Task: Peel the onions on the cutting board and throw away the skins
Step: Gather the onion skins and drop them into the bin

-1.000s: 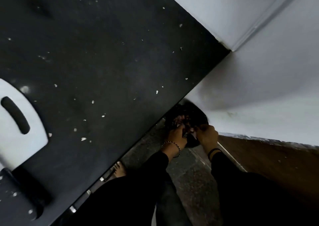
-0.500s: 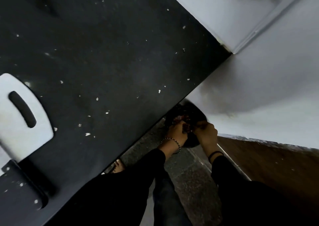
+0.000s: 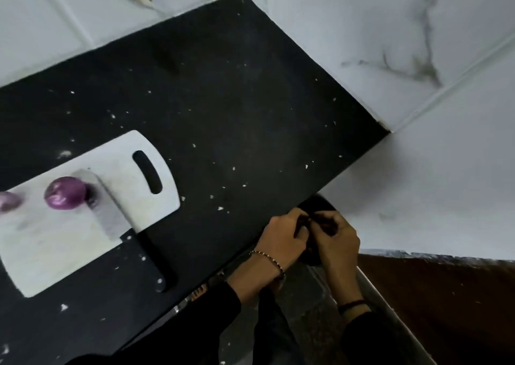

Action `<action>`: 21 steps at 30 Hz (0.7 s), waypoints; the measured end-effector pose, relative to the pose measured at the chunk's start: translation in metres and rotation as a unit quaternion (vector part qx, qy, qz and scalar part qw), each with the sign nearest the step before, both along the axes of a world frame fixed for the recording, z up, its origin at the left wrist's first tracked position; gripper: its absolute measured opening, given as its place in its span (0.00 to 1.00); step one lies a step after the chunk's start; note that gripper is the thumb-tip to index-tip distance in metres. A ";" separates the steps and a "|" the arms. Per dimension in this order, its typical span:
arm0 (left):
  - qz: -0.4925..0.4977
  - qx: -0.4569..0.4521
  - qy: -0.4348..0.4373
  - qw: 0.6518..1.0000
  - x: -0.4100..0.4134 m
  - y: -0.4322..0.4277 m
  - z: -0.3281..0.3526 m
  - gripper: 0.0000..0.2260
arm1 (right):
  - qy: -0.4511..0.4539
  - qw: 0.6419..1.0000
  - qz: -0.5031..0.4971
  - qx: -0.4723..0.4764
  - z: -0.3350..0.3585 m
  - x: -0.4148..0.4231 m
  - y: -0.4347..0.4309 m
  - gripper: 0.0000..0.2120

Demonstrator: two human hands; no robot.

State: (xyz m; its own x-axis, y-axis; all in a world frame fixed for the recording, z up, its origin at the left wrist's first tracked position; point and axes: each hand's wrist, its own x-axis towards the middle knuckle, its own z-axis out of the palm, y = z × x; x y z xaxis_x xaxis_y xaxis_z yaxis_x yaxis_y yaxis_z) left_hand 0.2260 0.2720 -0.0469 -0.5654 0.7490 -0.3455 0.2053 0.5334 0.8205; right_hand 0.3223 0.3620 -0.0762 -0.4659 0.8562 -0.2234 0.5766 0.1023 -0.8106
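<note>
1. Two peeled purple onions (image 3: 65, 193) lie on the white plastic cutting board (image 3: 55, 247), touching a steel cleaver (image 3: 110, 214).
2. Beyond the board's handle end, past the black counter (image 3: 237, 108) edge, the left hand (image 3: 281, 239) and right hand (image 3: 338, 243) curl their fingers on dark onion skins (image 3: 324, 224) over a dark round bin (image 3: 317, 204).

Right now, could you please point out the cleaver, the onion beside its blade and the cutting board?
cleaver (image 3: 107, 211): head view, flat of the blade.
onion (image 3: 65, 193): head view, middle of its purple surface.
cutting board (image 3: 55, 253): head view, bare white part near its front edge.
</note>
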 end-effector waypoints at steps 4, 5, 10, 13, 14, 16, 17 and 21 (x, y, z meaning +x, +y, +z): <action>0.027 0.041 0.026 0.998 -0.020 -0.038 0.029 0.10 | 0.054 0.997 0.044 0.031 0.031 -0.029 -0.027 0.06; 0.038 0.047 0.046 0.997 -0.028 -0.046 0.034 0.10 | 0.061 0.996 0.061 0.034 0.037 -0.037 -0.033 0.06; 0.062 0.008 0.280 0.958 -0.072 -0.090 0.031 0.08 | 0.043 0.977 0.176 0.114 0.043 -0.080 -0.053 0.09; 0.061 -0.045 0.387 0.919 -0.088 -0.119 0.019 0.14 | -0.049 0.951 0.264 0.154 0.033 -0.098 -0.064 0.23; 0.051 -0.073 0.386 0.918 -0.088 -0.128 0.018 0.17 | -0.079 0.940 0.288 0.168 0.030 -0.101 -0.070 0.26; 0.023 -0.142 0.384 0.912 -0.086 -0.142 0.009 0.23 | -0.099 0.921 0.325 0.189 0.027 -0.100 -0.085 0.29; 0.009 -0.164 0.389 0.907 -0.084 -0.147 0.006 0.24 | -0.097 0.914 0.343 0.194 0.026 -0.098 -0.092 0.29; -0.075 -0.141 0.394 0.905 -0.080 -0.154 -0.007 0.24 | -0.084 0.898 0.400 0.163 0.032 -0.095 -0.113 0.28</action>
